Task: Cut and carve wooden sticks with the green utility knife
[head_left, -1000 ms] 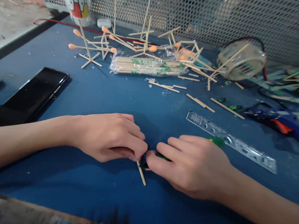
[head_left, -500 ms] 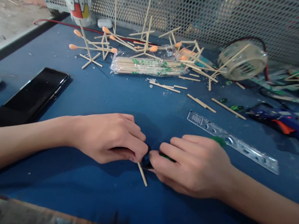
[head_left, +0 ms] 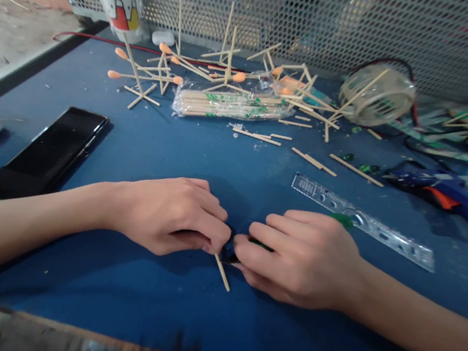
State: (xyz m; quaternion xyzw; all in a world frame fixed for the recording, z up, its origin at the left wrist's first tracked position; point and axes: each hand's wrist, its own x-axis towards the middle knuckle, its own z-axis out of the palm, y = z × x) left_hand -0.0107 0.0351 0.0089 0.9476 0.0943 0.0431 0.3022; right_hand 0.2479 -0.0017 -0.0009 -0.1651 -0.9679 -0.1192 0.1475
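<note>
My left hand [head_left: 186,215] is closed, pinching a thin wooden stick [head_left: 223,273] whose lower end slants out below the fingertips toward the table's front. Beside it, my right hand [head_left: 301,256] is wrapped round what looks like a green utility knife [head_left: 344,220]. Most of the knife is hidden in the fist; its green end shows behind the knuckles, and its dark tip reaches the stick near my left fingertips. Both hands rest low over the blue table [head_left: 119,299], a small gap between them.
Behind lie a clear stencil ruler [head_left: 363,220], a blue glue gun [head_left: 455,197], loose sticks [head_left: 313,161] and a plastic-wrapped stick bundle [head_left: 231,106]. Stick structures with orange tips [head_left: 143,77] stand further back, near a clear round container [head_left: 378,96]. A black phone [head_left: 46,153] lies left.
Both hands keep almost the same pose and grip on the stick and the knife. The view has shifted very slightly.
</note>
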